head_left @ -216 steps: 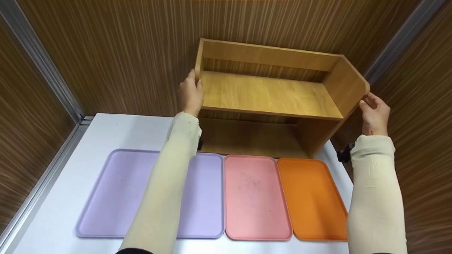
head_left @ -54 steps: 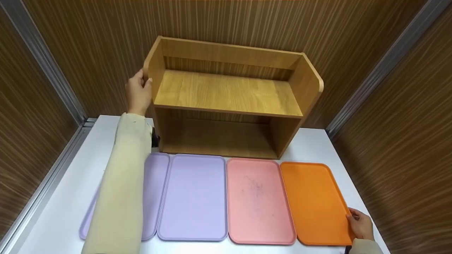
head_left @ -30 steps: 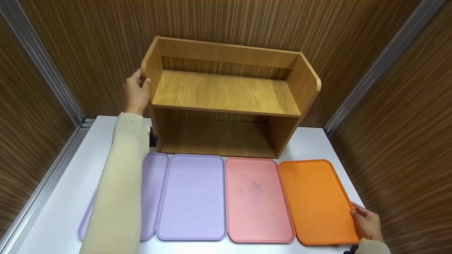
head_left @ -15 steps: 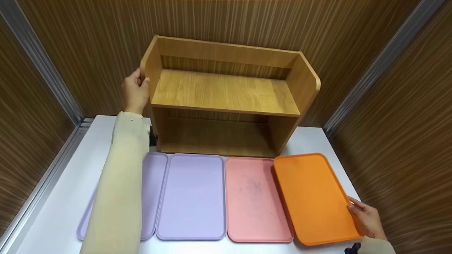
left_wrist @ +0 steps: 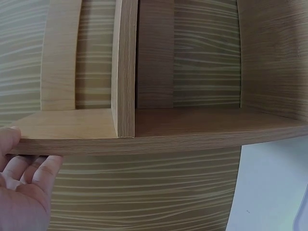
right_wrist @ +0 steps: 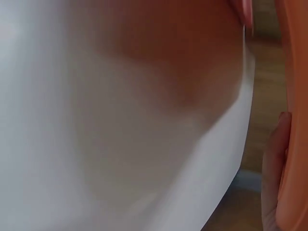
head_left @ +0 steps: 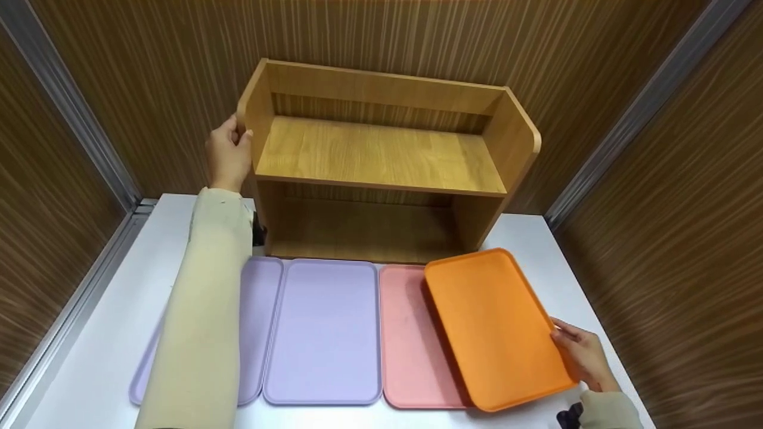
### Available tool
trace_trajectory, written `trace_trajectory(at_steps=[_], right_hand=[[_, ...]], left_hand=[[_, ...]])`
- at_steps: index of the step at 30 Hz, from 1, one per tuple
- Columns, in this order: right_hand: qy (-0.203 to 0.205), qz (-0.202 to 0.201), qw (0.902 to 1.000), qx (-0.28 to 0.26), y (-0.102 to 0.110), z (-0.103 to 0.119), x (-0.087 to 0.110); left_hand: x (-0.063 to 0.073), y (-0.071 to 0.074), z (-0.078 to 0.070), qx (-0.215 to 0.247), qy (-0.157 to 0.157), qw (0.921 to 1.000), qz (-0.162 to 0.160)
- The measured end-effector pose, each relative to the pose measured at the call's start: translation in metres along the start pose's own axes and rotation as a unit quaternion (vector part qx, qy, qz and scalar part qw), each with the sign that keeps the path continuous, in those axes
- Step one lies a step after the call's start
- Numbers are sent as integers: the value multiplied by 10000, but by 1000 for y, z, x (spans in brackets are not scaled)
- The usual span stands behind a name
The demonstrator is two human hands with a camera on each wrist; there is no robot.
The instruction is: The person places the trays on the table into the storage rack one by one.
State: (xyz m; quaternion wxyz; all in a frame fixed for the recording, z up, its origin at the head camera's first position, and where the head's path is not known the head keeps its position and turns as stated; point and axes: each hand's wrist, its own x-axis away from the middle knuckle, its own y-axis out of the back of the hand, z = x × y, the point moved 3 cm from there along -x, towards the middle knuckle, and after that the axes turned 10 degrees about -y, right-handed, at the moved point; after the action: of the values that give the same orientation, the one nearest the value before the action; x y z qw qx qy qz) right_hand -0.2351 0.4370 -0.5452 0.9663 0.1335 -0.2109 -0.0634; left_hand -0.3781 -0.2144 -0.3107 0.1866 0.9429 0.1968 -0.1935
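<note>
My left hand (head_left: 229,154) grips the front edge of the left side panel of a two-tier wooden shelf (head_left: 381,152); in the left wrist view the thumb lies on one face and the curled fingers (left_wrist: 45,173) on the other. At the lower right, my right hand (head_left: 585,353) pinches the right edge of an orange tray (head_left: 498,328). That tray is raised and tilted, and its left part overlaps a pink tray (head_left: 411,333). In the right wrist view the orange tray (right_wrist: 294,96) fills the right border, with fingers (right_wrist: 275,163) along it.
Two lilac trays lie left of the pink one: the nearer to it (head_left: 325,333) shows whole, the outer one (head_left: 260,328) is partly behind my left forearm. All rest on a white table (head_left: 524,238) enclosed by wood-grain walls (head_left: 661,238).
The shelf was shifted left, then my right hand let go of it and took the orange tray. In the last second the tray rose and moved left over the pink tray. My left hand stayed.
</note>
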Motion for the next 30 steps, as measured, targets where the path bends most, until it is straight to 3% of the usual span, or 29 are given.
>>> trace_trajectory(at_steps=[11,21,30], right_hand=[[-222,361,9963,-744,-31,20,15],[249,508,9977,-370,-64,44,28],[373,668,9964,-376,-99,78,38]], left_hand=[[-2,-1,1,-11,3,10000,14],[0,-1,1,-106,46,9999,47],[-1,0,0,-30,-25,10000,21]])
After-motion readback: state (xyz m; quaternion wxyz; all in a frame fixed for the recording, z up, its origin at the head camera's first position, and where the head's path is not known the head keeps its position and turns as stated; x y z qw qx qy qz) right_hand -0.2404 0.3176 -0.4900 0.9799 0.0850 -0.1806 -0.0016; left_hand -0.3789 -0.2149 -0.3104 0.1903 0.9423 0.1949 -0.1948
